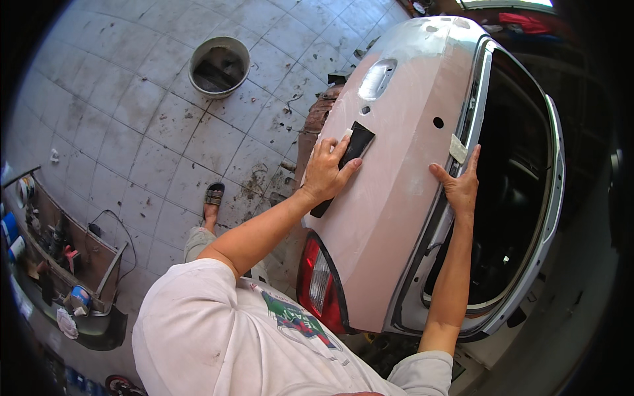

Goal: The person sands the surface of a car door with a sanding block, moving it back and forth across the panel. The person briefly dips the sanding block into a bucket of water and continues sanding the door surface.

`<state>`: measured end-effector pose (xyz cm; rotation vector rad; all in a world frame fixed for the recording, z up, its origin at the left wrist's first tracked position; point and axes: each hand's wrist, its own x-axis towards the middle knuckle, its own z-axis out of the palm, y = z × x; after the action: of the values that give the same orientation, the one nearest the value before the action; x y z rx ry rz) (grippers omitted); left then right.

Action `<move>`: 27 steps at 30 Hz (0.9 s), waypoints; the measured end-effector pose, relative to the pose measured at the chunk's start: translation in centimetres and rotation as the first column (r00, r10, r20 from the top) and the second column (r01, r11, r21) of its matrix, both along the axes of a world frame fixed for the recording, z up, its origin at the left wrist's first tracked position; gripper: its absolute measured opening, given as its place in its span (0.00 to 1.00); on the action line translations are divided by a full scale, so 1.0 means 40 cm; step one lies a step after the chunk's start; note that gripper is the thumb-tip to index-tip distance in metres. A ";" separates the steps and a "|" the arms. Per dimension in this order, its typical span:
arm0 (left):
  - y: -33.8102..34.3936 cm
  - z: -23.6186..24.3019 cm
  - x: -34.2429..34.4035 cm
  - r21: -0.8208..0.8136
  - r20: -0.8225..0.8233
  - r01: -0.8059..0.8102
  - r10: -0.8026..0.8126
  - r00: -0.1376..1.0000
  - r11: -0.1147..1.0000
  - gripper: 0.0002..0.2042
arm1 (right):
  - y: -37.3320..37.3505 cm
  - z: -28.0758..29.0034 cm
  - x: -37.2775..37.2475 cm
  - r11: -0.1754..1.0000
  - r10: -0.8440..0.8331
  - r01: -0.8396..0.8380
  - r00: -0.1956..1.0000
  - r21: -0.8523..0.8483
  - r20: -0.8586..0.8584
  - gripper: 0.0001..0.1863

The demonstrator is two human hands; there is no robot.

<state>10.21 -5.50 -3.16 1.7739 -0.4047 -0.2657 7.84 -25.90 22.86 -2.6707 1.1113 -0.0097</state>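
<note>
My left hand [325, 169] is closed on a long black sanding block [361, 138] with a pale piece at its fingertips, lying against the pinkish, filler-coated car body panel [383, 251]. My right hand [460, 183] rests with fingers apart at the panel's edge along the dark window opening [508, 191]. A small cream pad [458, 148] sits on that edge, just above the right fingers. A silvery handle recess [376, 79] and a round dark hole [438, 123] show farther along the panel.
A red tail light [320, 284] is set at the panel's near end. A bucket [218, 93] stands on grimy floor tiles [132, 112] at upper left. A dark bumper [92, 327] holding cans, tools and a cord lies at lower left. My sandalled foot [212, 198] is beside the car.
</note>
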 end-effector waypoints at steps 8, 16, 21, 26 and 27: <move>-0.213 -0.093 0.353 0.077 -0.184 -0.095 0.108 0.977 0.993 0.33 | -0.004 -0.004 0.022 0.999 0.043 -0.044 0.999 0.017 0.026 0.79; -0.044 -0.050 0.097 -0.020 -0.114 -0.020 0.017 0.993 1.000 0.33 | 0.008 -0.003 0.004 0.999 0.024 -0.023 0.999 -0.034 0.025 0.78; -0.258 -0.179 0.421 0.093 -0.262 -0.067 0.089 0.961 0.993 0.33 | -0.011 -0.015 0.019 0.993 0.106 -0.105 0.994 -0.058 0.018 0.78; -0.075 0.011 0.084 0.049 -0.087 -0.132 0.136 0.987 0.990 0.34 | -0.023 -0.018 -0.002 0.990 0.103 -0.102 0.995 -0.099 0.008 0.78; -0.013 0.041 -0.011 0.006 -0.019 -0.100 0.100 0.995 0.995 0.33 | -0.025 -0.019 -0.009 0.988 0.110 -0.108 0.994 -0.113 0.008 0.78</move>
<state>9.76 -6.01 -1.51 1.7897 -0.3006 -0.2125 7.48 -26.92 22.08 -2.8233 0.9871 -0.0737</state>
